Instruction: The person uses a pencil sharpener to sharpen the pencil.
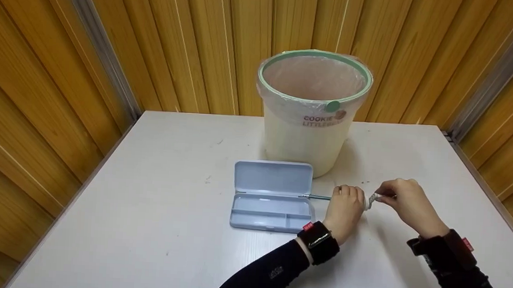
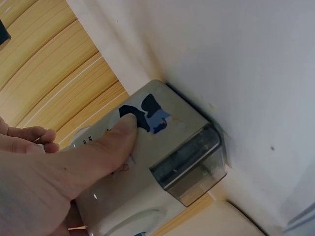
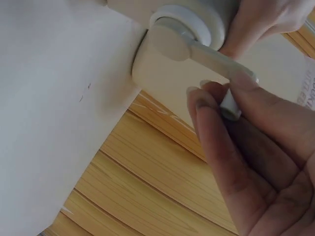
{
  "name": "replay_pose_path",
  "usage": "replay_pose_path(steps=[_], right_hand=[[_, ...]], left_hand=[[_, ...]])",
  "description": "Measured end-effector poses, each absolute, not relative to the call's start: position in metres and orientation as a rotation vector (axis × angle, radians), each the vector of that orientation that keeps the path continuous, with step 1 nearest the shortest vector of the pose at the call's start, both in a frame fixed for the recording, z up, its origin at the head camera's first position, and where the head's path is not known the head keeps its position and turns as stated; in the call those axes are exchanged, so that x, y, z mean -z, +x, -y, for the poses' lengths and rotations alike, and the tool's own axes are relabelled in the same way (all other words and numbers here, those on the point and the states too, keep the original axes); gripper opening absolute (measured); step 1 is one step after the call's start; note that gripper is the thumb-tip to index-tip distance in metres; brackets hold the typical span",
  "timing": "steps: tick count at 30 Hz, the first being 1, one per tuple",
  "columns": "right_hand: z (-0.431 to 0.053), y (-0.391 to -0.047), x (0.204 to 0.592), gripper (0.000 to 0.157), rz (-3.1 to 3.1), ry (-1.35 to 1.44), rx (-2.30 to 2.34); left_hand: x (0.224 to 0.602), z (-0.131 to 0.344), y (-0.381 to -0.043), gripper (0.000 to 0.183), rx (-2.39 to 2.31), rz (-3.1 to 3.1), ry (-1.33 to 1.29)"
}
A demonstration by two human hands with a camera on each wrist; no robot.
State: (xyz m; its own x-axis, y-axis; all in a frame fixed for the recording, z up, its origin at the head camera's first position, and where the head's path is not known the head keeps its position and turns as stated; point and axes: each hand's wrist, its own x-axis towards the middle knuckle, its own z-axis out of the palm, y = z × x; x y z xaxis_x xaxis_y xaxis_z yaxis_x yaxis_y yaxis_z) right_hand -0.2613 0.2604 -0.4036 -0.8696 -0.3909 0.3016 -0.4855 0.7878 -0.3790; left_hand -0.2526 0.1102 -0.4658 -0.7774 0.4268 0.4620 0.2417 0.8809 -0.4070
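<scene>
Right of the head view's centre, the left hand point(image 1: 345, 209) grips the sharpener point(image 2: 189, 120), thumb against it, a pencil point(image 1: 320, 197) jutting leftward; the right hand point(image 1: 406, 204), fingers curled, pinches the crank point(image 3: 211, 59); sharpening seems underway; next likely calls for steady turning, sharpener held firm.

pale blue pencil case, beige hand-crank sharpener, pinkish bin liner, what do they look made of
Pale blue pencil case: plastic or painted metal; smooth, soft sheen. Beige hand-crank sharpener: probably hard plastic, smooth with rounded edges; its transparent drawer suggests clear plastic. Pinkish bin liner: likely thin plastic film, translucent, wrinkled.
</scene>
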Motion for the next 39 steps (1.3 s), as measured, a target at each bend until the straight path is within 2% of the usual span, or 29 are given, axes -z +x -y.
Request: replay_pose_path(steps=[21, 35, 39], right_hand=[[-0.245, -0.286, 0.421, 0.006, 2.637, 0.568, -0.535], [-0.246, -0.306, 0.453, 0.001, 2.7, 0.598, -0.571], [-0.248, -0.31, 0.463, 0.011, 2.745, 0.625, -0.56]], left_hand=[[0.466, -0.105, -0.256, 0.023, -0.401, 2.448, -0.477], [0.472, -0.105, -0.254, 0.024, -0.399, 2.44, -0.504], [0.469, -0.105, -0.255, 0.026, -0.431, 2.494, -0.524]])
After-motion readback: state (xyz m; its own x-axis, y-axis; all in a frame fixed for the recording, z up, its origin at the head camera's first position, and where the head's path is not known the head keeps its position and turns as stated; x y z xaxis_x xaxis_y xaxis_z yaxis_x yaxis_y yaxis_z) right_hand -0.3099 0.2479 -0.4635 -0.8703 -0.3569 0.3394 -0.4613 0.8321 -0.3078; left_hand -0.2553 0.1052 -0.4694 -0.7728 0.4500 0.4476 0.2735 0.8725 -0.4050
